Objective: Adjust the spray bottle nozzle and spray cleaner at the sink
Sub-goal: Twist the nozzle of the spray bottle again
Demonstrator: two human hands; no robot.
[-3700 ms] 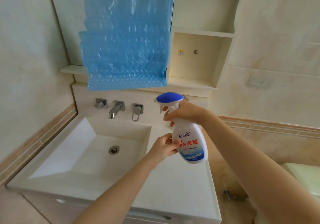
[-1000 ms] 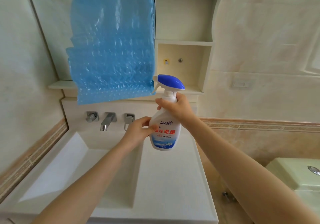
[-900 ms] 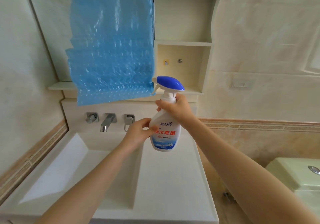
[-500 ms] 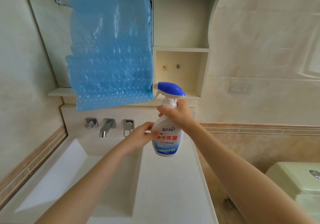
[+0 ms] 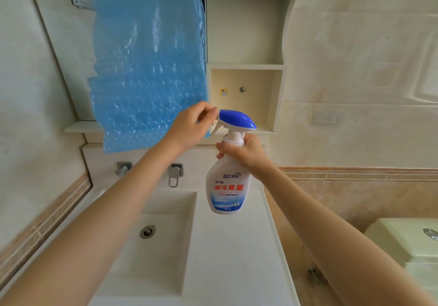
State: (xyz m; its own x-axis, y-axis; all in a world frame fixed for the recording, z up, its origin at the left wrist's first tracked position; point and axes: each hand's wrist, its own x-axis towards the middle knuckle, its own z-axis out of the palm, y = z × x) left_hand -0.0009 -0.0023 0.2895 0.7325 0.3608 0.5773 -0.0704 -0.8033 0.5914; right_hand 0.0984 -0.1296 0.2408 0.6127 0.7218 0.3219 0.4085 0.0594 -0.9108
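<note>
A white spray bottle (image 5: 226,188) with a blue trigger head (image 5: 237,119) and a red-lettered label hangs upright above the counter, right of the sink basin. My right hand (image 5: 244,153) grips its neck just under the white collar. My left hand (image 5: 192,125) is raised to the front tip of the head, thumb and fingers pinched on the nozzle, which the fingertips hide. The white sink (image 5: 163,232) with its round drain (image 5: 147,231) lies below and left of the bottle.
A blue bubble-wrap sheet (image 5: 147,61) hangs over the mirror behind my left hand. Wall-mounted tap handles (image 5: 175,171) sit above the basin. Open shelf niches (image 5: 245,94) are behind the bottle. A pale green toilet tank (image 5: 407,244) stands at the right.
My left hand has left the bottle's body and risen to pinch the nozzle at the front of the blue head. The right hand keeps its grip on the neck.
</note>
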